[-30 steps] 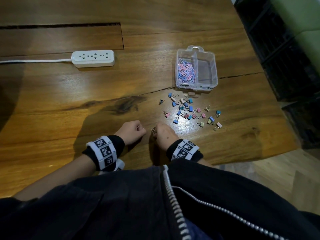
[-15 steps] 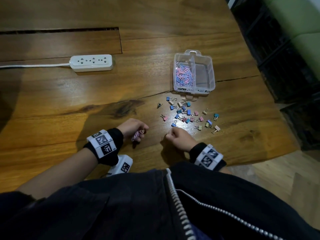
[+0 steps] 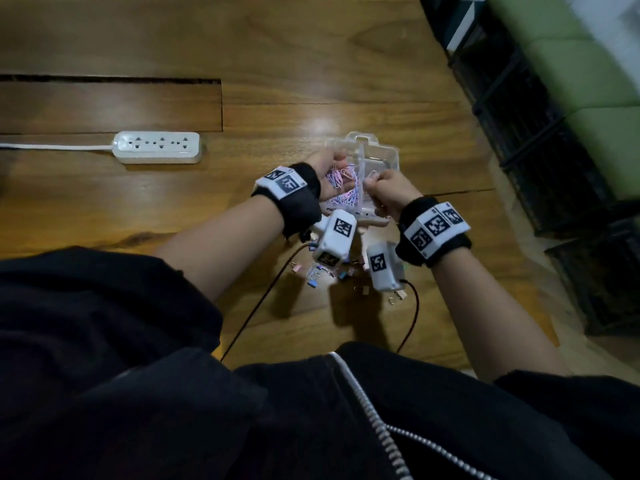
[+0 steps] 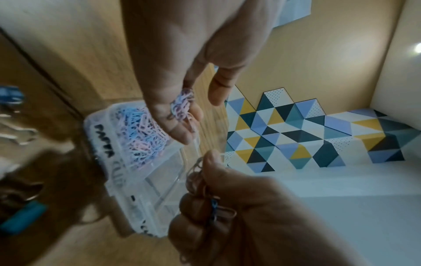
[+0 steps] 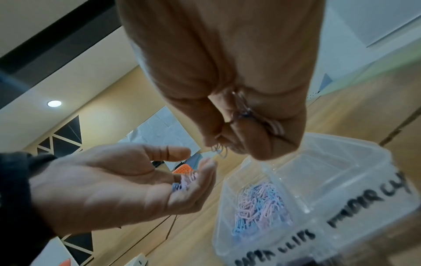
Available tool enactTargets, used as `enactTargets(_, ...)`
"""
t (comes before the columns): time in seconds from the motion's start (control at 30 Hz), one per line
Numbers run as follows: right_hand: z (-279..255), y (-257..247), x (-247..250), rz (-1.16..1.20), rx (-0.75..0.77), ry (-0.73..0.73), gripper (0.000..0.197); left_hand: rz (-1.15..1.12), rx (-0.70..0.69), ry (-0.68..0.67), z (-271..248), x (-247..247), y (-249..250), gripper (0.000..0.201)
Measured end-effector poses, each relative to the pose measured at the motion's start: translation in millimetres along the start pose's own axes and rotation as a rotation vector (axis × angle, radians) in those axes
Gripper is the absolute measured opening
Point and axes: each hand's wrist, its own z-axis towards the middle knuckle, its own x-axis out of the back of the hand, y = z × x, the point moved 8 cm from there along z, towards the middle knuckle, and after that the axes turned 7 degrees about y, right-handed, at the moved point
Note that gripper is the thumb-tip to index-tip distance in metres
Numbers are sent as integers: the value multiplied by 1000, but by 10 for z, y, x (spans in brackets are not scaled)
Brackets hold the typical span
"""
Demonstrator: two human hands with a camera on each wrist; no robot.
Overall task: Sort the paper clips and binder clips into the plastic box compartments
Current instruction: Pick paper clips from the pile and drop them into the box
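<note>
A clear plastic box (image 3: 382, 155) has two compartments. Its left one, marked for paper clips, holds pink and blue paper clips (image 5: 257, 207); the right one (image 5: 337, 176), marked for binder clips, shows nothing inside. My left hand (image 3: 334, 174) hovers palm up over the left compartment with a small bunch of paper clips (image 4: 182, 106) lying on its loosely cupped fingers. My right hand (image 3: 388, 192) is a fist just right of it, above the divider, gripping more paper clips (image 5: 244, 115). Coloured binder clips (image 3: 317, 273) lie on the table (image 3: 104, 220) under my wrists.
A white power strip (image 3: 157, 147) with its cord lies at the left. A long slot (image 3: 110, 79) runs across the table behind it. The table's edge is to the right, with dark crates (image 3: 540, 150) beyond. Two thin cables (image 3: 263, 299) hang from my wrists.
Both hands have lifted from the table near my body and moved forward over the box. The left hand has turned palm up and opened; the right stays clenched.
</note>
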Motion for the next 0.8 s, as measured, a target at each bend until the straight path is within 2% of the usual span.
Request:
enactTargets(0.1, 52, -79, 5, 34, 24, -29, 27, 95, -44, 20, 73, 20, 99, 29)
enactTargets(0.17, -12, -57, -1, 118, 23, -81, 26, 250, -91, 13, 63, 129, 126, 28)
enactTargets(0.27, -186, 126, -23, 273, -38, -167, 22, 713, -197, 104, -51, 473, 38, 28)
enactTargets(0.33, -285, 293, -60, 282, -65, -202, 21, 1043, -252, 140, -131, 696, -125, 28)
enactTargets(0.4, -365, 458, -107, 223, -75, -219, 21, 1235, -223, 131, -174, 889, -345, 25)
enactTargets(0.47, -417, 600, -161, 174, -88, -227, 22, 1362, -212, 121, -205, 984, -513, 19)
enactTargets(0.53, -451, 693, -224, 178, -100, -239, 22, 1458, -280, 101, -234, 929, -611, 17)
enactTargets(0.63, -483, 722, -304, 168, -90, -246, 23, 1575, -381, 129, -219, 776, -727, 28)
enactTargets(0.7, -500, 703, -326, 161, -80, -225, 25, 1670, -391, 152, -177, 676, -799, 31)
enactTargets(0.8, -523, 688, -348, 143, -67, -200, 25, 1763, -387, 163, -158, 565, -831, 18)
